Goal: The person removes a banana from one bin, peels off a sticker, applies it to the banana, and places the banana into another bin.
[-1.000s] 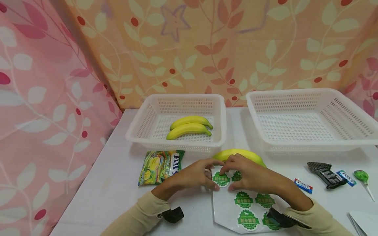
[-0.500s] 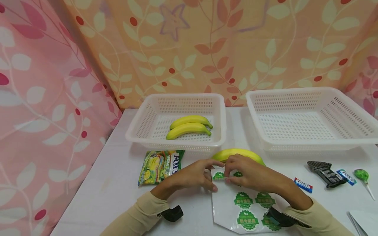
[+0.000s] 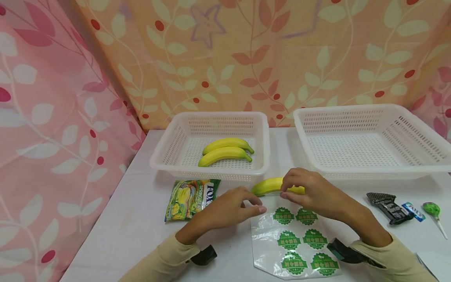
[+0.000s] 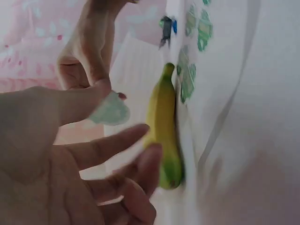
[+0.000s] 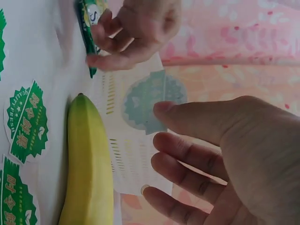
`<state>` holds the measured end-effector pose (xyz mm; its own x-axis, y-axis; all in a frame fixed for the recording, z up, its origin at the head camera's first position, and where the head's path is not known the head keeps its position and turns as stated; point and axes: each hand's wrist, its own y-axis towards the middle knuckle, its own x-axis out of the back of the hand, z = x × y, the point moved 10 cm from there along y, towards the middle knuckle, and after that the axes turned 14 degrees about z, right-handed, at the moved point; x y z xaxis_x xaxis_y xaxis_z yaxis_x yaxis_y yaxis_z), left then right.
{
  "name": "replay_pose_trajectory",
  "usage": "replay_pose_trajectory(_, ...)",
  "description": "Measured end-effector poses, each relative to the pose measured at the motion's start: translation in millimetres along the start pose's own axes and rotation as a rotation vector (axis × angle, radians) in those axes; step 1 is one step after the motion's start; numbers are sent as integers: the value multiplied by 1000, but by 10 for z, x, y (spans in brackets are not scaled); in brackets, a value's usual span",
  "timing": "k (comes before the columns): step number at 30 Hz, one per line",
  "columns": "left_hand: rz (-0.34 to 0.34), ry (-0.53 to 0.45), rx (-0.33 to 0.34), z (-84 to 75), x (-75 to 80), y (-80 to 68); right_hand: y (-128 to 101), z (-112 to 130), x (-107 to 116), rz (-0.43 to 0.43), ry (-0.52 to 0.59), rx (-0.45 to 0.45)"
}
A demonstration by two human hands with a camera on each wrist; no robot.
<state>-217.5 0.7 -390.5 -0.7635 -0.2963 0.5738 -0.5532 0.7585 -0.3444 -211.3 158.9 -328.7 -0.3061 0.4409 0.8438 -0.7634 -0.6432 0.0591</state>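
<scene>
My right hand [image 3: 315, 194] pinches a round, peeled sticker [image 5: 140, 101] between thumb and index finger, seen from its pale back in the right wrist view. Below those fingers lies a yellow banana [image 3: 267, 186] with greenish ends; the hand hides its right part in the head view. A glossy sticker sheet [image 3: 262, 250] with several green scalloped stickers [image 3: 289, 239] lies on the table in front of the banana. Left of the sheet's top edge, my left hand [image 3: 232, 209] hovers with loosely bent fingers and nothing in them.
Two bananas [image 3: 225, 154] lie in the left white basket [image 3: 158, 162]; another white basket [image 3: 373, 171] stands right. A green FOX'S candy bag [image 3: 190, 199] is left. Right of the sheet are a black wrapped snack [image 3: 391, 209], a small blue candy [image 3: 414, 212] and a green lollipop [image 3: 431, 210].
My right hand has peeled a sticker off the sheet's top left and moved up and right over the banana. My left hand has let go of the sheet, which now lies flat.
</scene>
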Motion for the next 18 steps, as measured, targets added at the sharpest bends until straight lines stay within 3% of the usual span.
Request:
replay_pose_trajectory(4,30,-307,-60,21,-53,95,-2,84,-14,-5,8,77)
replay_pose_trajectory(8,-22,-446,-56,116,-77,172,15,116,-101,66,4,97)
replay_pose_trajectory(12,-124,-439,-58,184,-28,182,30,44,-176,157,55,25)
replay_pose_trajectory(18,-253,-273,-107,138,66,162,40,-102,-175,144,143,-93)
